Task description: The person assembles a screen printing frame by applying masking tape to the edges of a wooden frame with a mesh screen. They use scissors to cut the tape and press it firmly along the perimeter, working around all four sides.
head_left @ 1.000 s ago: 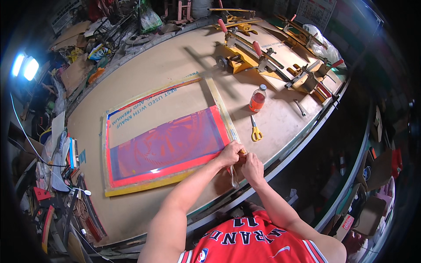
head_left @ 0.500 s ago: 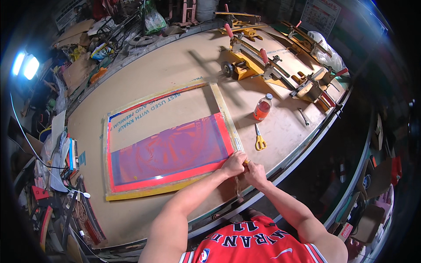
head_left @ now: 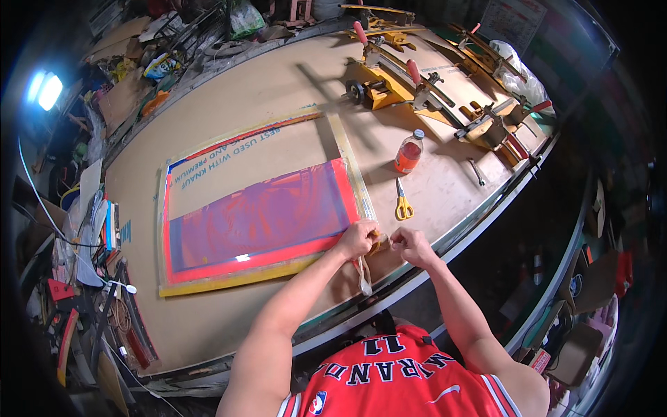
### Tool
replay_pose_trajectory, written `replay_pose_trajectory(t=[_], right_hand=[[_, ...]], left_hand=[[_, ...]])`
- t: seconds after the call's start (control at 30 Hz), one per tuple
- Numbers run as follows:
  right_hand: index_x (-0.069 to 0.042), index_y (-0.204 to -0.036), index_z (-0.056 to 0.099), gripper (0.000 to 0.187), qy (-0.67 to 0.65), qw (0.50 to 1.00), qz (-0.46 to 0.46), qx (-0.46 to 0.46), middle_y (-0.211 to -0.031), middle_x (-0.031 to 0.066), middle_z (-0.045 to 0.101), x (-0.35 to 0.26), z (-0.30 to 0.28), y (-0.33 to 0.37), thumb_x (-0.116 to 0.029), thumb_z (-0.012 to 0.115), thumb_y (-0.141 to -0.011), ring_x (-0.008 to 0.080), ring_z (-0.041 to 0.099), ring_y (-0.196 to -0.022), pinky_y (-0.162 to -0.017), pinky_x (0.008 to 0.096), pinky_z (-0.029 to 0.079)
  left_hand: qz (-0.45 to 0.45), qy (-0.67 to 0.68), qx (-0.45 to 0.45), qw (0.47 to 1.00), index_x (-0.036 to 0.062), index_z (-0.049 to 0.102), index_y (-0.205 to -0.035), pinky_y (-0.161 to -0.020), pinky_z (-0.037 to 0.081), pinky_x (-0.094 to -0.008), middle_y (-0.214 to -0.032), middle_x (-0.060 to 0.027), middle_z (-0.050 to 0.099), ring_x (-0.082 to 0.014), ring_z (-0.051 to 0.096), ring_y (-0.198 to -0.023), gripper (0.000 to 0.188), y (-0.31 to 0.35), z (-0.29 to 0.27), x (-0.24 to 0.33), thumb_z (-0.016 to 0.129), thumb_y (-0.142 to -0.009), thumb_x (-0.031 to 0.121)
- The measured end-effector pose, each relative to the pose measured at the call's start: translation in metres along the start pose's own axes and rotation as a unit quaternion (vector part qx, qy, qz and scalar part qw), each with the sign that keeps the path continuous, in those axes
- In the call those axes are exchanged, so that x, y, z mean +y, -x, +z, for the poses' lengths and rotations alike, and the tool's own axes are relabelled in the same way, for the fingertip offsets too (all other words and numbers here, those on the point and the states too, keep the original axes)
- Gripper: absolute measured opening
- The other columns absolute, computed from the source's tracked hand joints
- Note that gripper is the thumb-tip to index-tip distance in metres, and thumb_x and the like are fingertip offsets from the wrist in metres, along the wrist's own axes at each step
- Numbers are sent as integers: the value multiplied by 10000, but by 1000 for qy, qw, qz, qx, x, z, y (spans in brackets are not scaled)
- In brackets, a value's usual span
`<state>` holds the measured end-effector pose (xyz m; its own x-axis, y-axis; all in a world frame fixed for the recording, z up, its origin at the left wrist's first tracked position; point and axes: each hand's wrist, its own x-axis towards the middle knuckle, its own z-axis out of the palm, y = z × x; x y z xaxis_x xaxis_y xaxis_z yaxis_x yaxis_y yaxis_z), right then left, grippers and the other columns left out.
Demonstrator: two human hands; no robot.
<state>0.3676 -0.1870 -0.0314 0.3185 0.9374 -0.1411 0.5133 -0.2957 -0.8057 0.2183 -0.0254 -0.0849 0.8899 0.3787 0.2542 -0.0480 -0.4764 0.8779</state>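
Observation:
A screen-printing frame (head_left: 233, 281) lies on the board-topped table, its purple mesh (head_left: 278, 215) edged with red along the near and right sides. At the frame's near right corner my left hand (head_left: 356, 239) is closed on a crumpled strip of clear brownish tape (head_left: 364, 276), part of which dangles below the corner. Just right of it, my right hand (head_left: 411, 247) is pinched, apart from the left; whatever its fingers hold is too small to make out. Yellow-handled scissors (head_left: 403, 207) lie beyond the right hand, and a bottle of red liquid (head_left: 409, 153) stands behind them.
Yellow metal clamp fixtures with red handles (head_left: 417, 87) occupy the table's far right. A wrench (head_left: 476, 172) lies near the right edge. Piled clutter (head_left: 125, 97) borders the far left side, with a bright lamp (head_left: 45, 90). The table's metal edge (head_left: 410, 283) runs under my forearms.
My hands have come apart: the right has moved away to the right of the left. The dangling tape hangs further left beneath my left hand. The whole view has shifted slightly.

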Motion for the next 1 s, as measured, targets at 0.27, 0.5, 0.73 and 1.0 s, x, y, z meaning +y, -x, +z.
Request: replay_pose_trajectory(t=[0.27,0.5,0.73,1.0], right_hand=[[-97,-1207,666,474,37,968,-238,-71,-1207,117,613,-13,-1,-17,24,727,-753,305,635,-1059,-891,394,546],[-45,-1105,691,393,71,941,-310,-119,-1192,124,614,-17,4,-41,-25,707,-713,312,648,-1045,-887,396,550],[-4,-1054,663,350,53,939,-303,-154,-1045,146,624,13,1,-66,-74,749,-722,314,654,-927,-807,393,549],[31,-1092,622,264,40,988,-141,37,-999,237,650,7,17,-152,-98,622,-861,409,641,-949,-834,452,520]], left_hand=[[-46,-62,349,934,49,579,-1292,-781,533,-358,-978,-122,666,-223,654,-827,371,27,1,31,577,-922,29],[-167,-225,389,878,22,665,-1106,-815,512,-424,-999,-150,627,-326,625,-911,279,60,-64,6,619,-834,-23],[-136,-284,289,904,25,665,-979,-877,483,-452,-996,-157,617,-364,590,-981,179,-8,-103,-39,585,-819,7],[-286,-337,187,877,95,695,-971,-940,480,-441,-1094,-121,694,-312,638,-1073,252,-125,-102,-71,717,-850,314]])
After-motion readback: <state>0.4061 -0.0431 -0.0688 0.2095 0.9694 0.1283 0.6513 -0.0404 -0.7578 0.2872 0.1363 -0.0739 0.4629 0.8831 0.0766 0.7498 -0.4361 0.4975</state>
